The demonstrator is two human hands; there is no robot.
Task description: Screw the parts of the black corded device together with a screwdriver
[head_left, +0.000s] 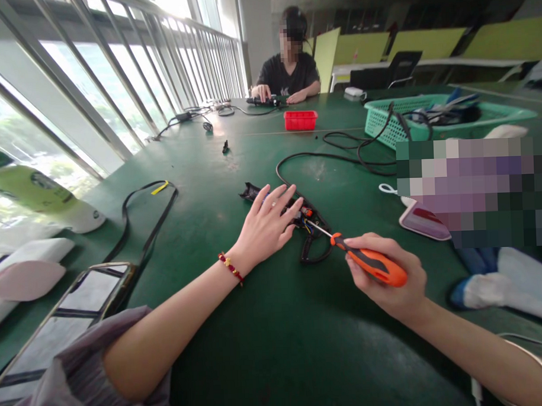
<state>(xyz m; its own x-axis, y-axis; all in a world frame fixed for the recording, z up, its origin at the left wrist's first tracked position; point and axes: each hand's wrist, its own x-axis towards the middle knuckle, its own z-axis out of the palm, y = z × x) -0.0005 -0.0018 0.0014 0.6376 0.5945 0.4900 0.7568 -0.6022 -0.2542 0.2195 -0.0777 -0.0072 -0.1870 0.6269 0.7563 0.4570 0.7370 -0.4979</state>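
Note:
A black device [251, 191] with exposed wires and a black cord lies on the green table. My left hand [268, 224] rests over it with the fingers spread, covering its middle part. My right hand [391, 276] is wrapped round the handle of an orange and black screwdriver [371, 264]. The metal shaft points up and left, and its tip is at the device's wired end, just right of my left hand's fingers. What the tip touches there is too small to tell.
A red tray [301, 120] stands beyond the device, and a green basket [384, 125] with tools is back right. A person [288, 72] sits across the table [268, 369]. A phone [74, 316] and strap lie left, a bottle [39, 190] further back. A black cable loops behind the hands.

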